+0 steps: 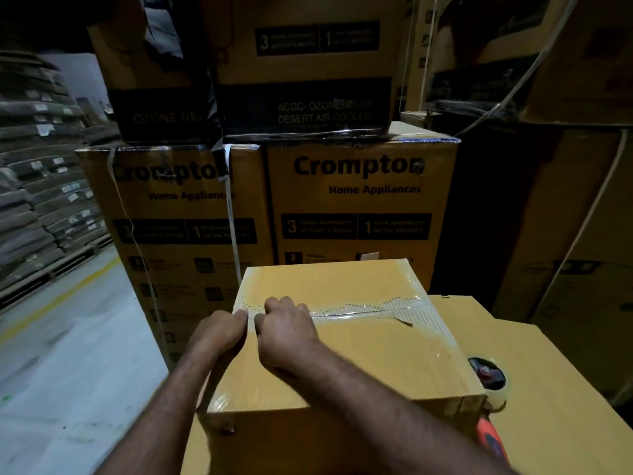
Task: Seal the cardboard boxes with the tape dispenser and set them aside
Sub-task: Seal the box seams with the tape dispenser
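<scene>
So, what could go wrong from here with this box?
1. The tape along the seam of the box looks wrinkled toward the right, with a small torn spot; the seal may lift there.
2. The tape dispenser lies close by the box's right near corner, partly hidden; sliding the box aside might knock it.
3. The left hand and right hand are both at the tape's left end, so the right side may go unpressed.
</scene>
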Tool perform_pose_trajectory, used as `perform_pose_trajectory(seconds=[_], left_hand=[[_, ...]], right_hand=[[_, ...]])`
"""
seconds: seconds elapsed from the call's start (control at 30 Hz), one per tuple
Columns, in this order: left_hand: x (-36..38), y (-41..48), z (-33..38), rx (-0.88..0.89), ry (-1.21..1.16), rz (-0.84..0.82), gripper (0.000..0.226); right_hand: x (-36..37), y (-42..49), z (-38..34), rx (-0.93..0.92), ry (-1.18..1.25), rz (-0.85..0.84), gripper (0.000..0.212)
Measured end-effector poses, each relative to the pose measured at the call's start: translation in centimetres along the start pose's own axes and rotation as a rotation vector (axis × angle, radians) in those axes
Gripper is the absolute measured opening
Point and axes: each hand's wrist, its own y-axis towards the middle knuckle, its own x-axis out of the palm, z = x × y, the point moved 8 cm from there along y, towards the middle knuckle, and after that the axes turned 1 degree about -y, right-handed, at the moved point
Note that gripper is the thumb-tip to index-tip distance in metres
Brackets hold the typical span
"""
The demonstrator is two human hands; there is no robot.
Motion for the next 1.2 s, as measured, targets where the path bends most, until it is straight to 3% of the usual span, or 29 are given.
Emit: perform_pose_trajectory(seconds=[0.17, 0.3, 0.47, 0.57, 0.67, 0.73, 0.83, 0.93, 1.07, 1.2], left_hand=[[0.4, 1.0, 1.6, 0.088, -0.013, -0.124, 0.046], [-0.2, 1.9, 5.1, 0.212, 0.043, -0.050, 0.019], [0.9, 7.3, 6.5, 0.249, -0.079, -0.149, 0.038], [2.7, 8.3, 7.2, 0.255, -0.250, -0.290, 0.037], [3.1, 8.3, 7.3, 0.268, -0.315, -0.264, 0.036], [2.4, 7.9, 6.9, 0.219, -0.206, -0.144, 0.045], [0.5, 5.9, 7.5, 0.165, 0.339, 0.076, 0.056], [1.1, 4.7, 8.5, 0.170, 0.599, 0.045, 0.058], [1.4, 5.7, 9.5, 0.340, 0.581, -0.043, 0.054], [0.5, 7.7, 7.8, 0.344, 0.559, -0.020, 0.062]], right_hand=[[-0.3, -2.4, 8.8, 0.152, 0.152, -0.021, 0.034], [-0.6, -6.9, 17.9, 0.378, 0.067, -0.047, 0.042], [-0.1, -11.8, 20.3, 0.444, 0.053, -0.103, 0.060], [0.0, -14.2, 22.3, 0.636, 0.116, -0.114, 0.071], [0.1, -14.2, 22.5, 0.655, 0.164, -0.112, 0.073], [-0.2, -13.8, 22.9, 0.691, 0.184, -0.100, 0.075], [-0.6, -14.4, 24.3, 0.794, 0.272, -0.095, 0.079], [-0.6, -14.6, 24.4, 0.786, 0.238, -0.123, 0.078], [-1.6, -14.9, 21.9, 0.772, 0.282, -0.139, 0.075], [-1.7, -16.0, 13.5, 0.547, 0.503, -0.376, 0.055]])
